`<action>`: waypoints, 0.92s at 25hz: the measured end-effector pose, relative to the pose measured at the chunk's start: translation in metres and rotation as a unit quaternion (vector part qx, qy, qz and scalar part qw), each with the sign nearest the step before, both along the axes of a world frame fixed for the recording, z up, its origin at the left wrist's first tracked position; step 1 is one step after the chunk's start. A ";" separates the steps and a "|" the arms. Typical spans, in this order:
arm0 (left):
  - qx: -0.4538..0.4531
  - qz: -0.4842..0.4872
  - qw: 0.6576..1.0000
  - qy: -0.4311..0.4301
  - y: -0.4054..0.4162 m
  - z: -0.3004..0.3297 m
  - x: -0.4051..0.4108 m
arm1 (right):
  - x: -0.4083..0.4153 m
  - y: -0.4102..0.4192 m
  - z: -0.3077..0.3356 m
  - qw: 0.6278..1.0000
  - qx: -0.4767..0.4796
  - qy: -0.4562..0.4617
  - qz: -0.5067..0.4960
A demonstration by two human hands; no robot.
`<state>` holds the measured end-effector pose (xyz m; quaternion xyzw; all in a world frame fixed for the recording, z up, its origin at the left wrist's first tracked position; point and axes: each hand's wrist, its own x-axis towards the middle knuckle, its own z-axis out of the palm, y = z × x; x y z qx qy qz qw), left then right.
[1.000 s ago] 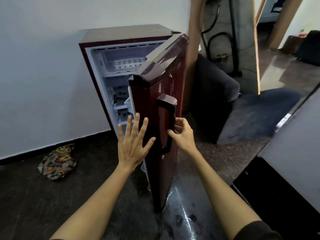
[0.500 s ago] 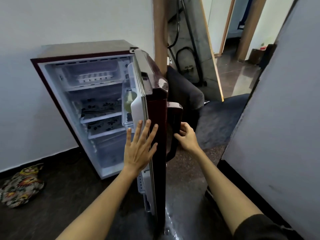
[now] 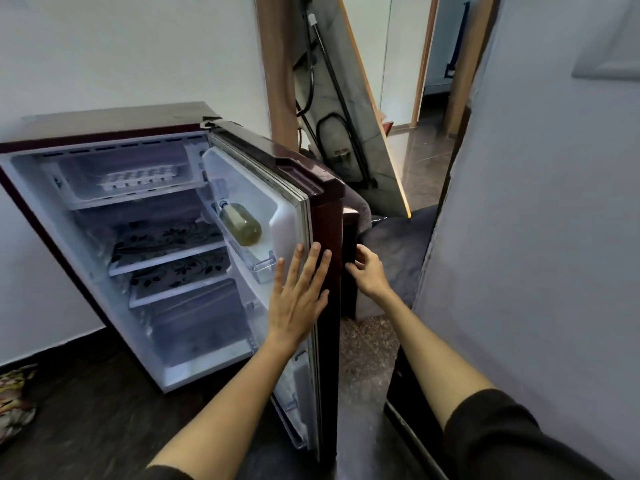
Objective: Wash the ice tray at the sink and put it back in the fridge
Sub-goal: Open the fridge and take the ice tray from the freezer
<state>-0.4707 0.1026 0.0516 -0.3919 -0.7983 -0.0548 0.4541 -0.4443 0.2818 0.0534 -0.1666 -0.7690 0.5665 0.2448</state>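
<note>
A small maroon fridge stands against the white wall with its door swung wide. A white ice tray lies on the top freezer shelf inside. My left hand is flat with straight fingers against the door's open edge. My right hand curls its fingers round the dark door handle on the outer side. Neither hand is near the ice tray.
A bottle of yellowish liquid lies in the door rack. Patterned mats cover the two middle shelves. A grey wall or cabinet is close on the right. A patterned cloth lies on the dark floor at left. A board leans behind the fridge.
The door has swung further open, showing the whole fridge interior and the ice tray. Both hands have stayed on the door, the left flat on its edge, the right on the handle.
</note>
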 end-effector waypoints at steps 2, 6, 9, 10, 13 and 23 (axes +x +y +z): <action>0.002 0.001 1.000 -0.010 0.022 0.001 0.002 | -0.002 0.016 0.002 1.000 -0.002 -0.007 -0.014; -0.008 0.021 1.000 0.001 0.055 0.002 0.000 | -0.011 0.044 0.003 0.998 -0.005 -0.022 -0.050; -0.009 0.018 1.000 0.003 0.072 0.001 -0.001 | -0.016 0.057 0.003 0.998 0.006 -0.029 -0.063; -0.011 0.016 1.000 0.003 0.076 0.001 -0.002 | -0.017 0.061 0.003 0.997 0.012 -0.031 -0.067; -0.018 0.017 1.000 0.006 0.084 0.002 -0.003 | -0.021 0.068 0.003 0.997 0.013 -0.031 -0.075; -0.032 -0.004 0.999 -0.015 0.063 -0.018 0.000 | -0.004 0.062 -0.016 0.992 -0.004 -0.049 -0.112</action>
